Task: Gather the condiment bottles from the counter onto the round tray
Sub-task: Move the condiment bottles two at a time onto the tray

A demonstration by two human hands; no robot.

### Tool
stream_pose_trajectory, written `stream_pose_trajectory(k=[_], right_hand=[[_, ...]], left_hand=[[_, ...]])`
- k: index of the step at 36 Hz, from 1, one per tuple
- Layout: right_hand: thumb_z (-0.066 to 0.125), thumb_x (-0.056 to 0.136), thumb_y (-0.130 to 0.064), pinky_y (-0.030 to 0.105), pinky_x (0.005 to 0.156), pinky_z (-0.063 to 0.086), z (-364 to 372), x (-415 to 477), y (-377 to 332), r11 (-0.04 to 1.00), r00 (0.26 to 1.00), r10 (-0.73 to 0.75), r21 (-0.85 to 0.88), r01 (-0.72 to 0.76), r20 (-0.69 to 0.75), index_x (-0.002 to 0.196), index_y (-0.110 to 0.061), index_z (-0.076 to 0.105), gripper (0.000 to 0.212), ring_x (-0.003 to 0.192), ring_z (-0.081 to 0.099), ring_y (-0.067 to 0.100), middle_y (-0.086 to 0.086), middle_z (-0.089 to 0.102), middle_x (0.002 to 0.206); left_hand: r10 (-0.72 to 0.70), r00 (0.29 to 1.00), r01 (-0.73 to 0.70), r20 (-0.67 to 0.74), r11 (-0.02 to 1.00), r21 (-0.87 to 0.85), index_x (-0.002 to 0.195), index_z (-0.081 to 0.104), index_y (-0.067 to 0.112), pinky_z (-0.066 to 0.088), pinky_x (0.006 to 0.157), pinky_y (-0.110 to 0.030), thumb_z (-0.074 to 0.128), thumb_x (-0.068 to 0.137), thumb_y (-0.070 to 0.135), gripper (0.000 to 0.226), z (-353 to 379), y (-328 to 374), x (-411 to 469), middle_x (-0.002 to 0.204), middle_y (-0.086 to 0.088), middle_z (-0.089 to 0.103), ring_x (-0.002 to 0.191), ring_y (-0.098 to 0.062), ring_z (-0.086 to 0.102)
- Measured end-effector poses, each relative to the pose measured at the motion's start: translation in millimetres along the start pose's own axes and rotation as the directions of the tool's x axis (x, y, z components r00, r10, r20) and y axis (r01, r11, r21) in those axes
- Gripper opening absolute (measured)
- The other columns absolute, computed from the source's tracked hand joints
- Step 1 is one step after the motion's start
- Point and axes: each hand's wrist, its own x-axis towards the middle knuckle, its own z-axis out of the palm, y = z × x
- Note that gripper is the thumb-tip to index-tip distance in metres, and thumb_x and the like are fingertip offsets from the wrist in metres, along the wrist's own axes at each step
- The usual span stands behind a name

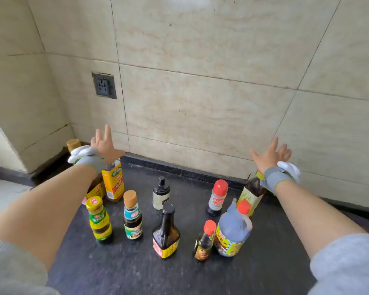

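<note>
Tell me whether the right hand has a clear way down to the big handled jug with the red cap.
Probably yes. The right hand is open and empty, raised above the counter; the jug stands below its forearm with its handle and red cap uncovered. Only the small red-capped bottle crowds its left side.

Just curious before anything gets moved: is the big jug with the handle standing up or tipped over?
Upright. The jug stands on its base on the dark counter, red cap on top.

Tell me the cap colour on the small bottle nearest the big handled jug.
Red-orange, on the small dark bottle just left of the jug; the head view shows it clearly.
</note>
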Motion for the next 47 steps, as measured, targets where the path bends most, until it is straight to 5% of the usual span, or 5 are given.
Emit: stream_pose_trajectory(k=[16,20,26,33,47], right_hand=[[0.065,0.083,-0.026,0.046,0.108,0.031,45,9,28,0.835,0.913,0.393,0.376,-0.403,0.106,0.147,-0.003,0.016,0.083,0.132,0.036,0.041,0.025,0.033,0.144],[0.061,0.085,-0.027,0.046,0.106,0.034,53,13,30,0.833,0.901,0.410,0.344,-0.434,0.142,0.142,-0.003,0.027,0.070,0.128,0.043,0.042,0.025,0.043,0.139],[0.056,0.085,-0.026,0.039,0.080,0.039,53,19,37,0.813,0.895,0.401,0.374,-0.446,0.194,0.088,-0.010,0.049,0.018,0.085,0.050,0.032,0.019,0.053,0.095],[0.049,0.094,-0.023,0.042,0.102,0.036,53,10,34,0.747,0.873,0.432,0.452,-0.487,0.226,0.130,-0.003,0.041,0.043,0.121,0.050,0.039,0.022,0.052,0.131],[0.048,0.094,-0.020,0.051,0.105,0.040,-56,-10,85,0.726,0.873,0.467,0.501,-0.471,0.144,0.131,-0.002,0.042,0.041,0.107,0.054,0.038,0.023,0.052,0.134]], left_hand=[[-0.439,0.894,0.418,0.090,0.744,-0.522,0.149,-0.005,0.009,0.032,0.112,-0.051,0.063,0.085,0.014,0.093,18,-1,25,0.152,-0.020,0.029,0.138,-0.042,0.029],[-0.472,0.871,0.470,0.137,0.720,-0.510,0.144,0.022,0.002,0.039,0.106,-0.049,0.064,0.084,0.017,0.075,26,-10,32,0.141,-0.023,0.043,0.130,-0.042,0.041],[-0.439,0.888,0.445,0.141,0.739,-0.506,0.116,0.056,-0.004,0.044,0.098,-0.046,0.062,0.084,0.021,0.041,32,-15,28,0.122,-0.025,0.060,0.113,-0.043,0.056],[-0.353,0.929,0.355,0.109,0.770,-0.530,0.106,0.057,0.002,0.042,0.097,-0.045,0.063,0.085,0.017,0.026,34,-6,22,0.123,-0.025,0.060,0.110,-0.040,0.055],[0.104,0.995,-0.079,-0.003,0.732,-0.676,0.114,0.060,0.001,0.036,0.080,-0.031,0.063,0.083,0.008,0.031,-14,142,7,0.098,-0.010,0.056,0.094,-0.020,0.050]])
